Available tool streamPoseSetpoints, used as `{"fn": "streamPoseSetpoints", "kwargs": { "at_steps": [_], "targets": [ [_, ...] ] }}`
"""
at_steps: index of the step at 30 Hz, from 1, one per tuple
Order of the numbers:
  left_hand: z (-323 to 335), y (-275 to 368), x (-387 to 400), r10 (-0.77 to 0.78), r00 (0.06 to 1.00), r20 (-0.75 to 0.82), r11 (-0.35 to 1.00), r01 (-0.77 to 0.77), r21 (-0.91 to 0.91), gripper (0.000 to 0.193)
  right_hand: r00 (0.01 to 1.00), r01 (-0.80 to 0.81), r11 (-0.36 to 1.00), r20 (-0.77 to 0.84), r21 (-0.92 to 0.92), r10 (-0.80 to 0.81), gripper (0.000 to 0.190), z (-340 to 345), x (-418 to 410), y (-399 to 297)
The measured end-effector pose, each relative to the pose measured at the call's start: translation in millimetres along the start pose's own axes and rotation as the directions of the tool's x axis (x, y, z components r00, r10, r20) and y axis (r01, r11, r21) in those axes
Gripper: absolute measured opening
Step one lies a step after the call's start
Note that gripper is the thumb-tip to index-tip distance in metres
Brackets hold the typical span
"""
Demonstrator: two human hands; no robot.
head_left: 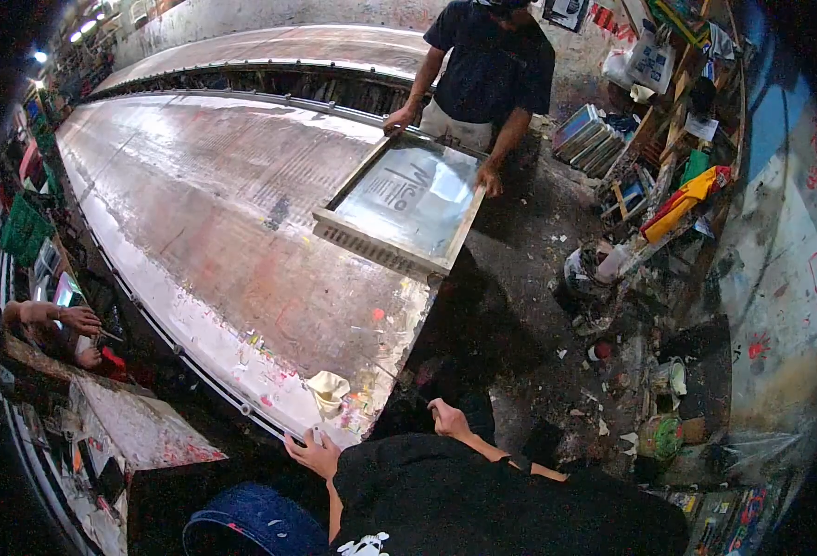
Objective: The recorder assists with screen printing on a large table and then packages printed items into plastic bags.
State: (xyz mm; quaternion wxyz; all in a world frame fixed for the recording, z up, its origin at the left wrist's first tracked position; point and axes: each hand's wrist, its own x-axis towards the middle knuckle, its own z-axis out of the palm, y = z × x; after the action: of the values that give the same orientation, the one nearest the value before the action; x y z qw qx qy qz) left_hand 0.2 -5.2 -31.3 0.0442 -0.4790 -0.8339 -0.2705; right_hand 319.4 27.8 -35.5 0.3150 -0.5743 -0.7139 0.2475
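My left hand (pixel 314 453) rests on the near corner of a long, paint-stained printing table (pixel 241 229), its fingers spread beside the metal edge rail (pixel 193 365). A crumpled cream cloth (pixel 328 390) lies just beyond it. Off the table's end, my right hand (pixel 450 420) is curled over dark shadow; whether it holds anything is unclear. Across the table, a co-worker (pixel 492 76) in a dark T-shirt grips a screen-printing frame (pixel 394 256) with both hands. Its glossy mesh (pixel 443 201) bears lettering. The frame sits at the table's far corner.
At left, another person's hands (pixel 78 320) hold a thin tool near a stained board (pixel 144 424). A blue barrel (pixel 255 518) stands below my left arm. Cluttered shelving (pixel 679 132), a bucket (pixel 582 267) and scraps line the right side. A second long table (pixel 276 45) runs behind.
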Motion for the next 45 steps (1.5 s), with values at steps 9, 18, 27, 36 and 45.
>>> {"fn": "streamPoseSetpoints", "kwargs": {
  "at_steps": [9,18,27,36,45],
  "targets": [
    [6,-2,2,-0.023,0.999,-0.034,1.000,0.023,-0.006,0.031,0.902,-0.221,0.965,0.346,-0.142,0.258,0.013,13,-10,37],
    [4,-7,-1,0.016,1.000,-0.020,1.000,-0.016,0.019,0.031,0.988,-0.099,0.995,0.119,0.025,0.096,0.014,2,4,10],
    [2,-3,0,0.000,1.000,-0.011,1.000,0.000,-0.002,0.030,0.967,-0.176,0.984,0.181,-0.030,0.179,0.012,10,-2,14],
    [2,3,2,-0.010,0.999,-0.037,1.000,0.009,-0.029,0.029,0.943,-0.165,0.983,0.278,-0.084,0.182,0.014,19,-8,30],
    [5,-2,0,-0.007,0.999,-0.051,0.999,0.005,-0.039,0.029,0.968,-0.122,0.992,0.222,0.028,0.113,0.015,7,-2,11]
  ]
}}
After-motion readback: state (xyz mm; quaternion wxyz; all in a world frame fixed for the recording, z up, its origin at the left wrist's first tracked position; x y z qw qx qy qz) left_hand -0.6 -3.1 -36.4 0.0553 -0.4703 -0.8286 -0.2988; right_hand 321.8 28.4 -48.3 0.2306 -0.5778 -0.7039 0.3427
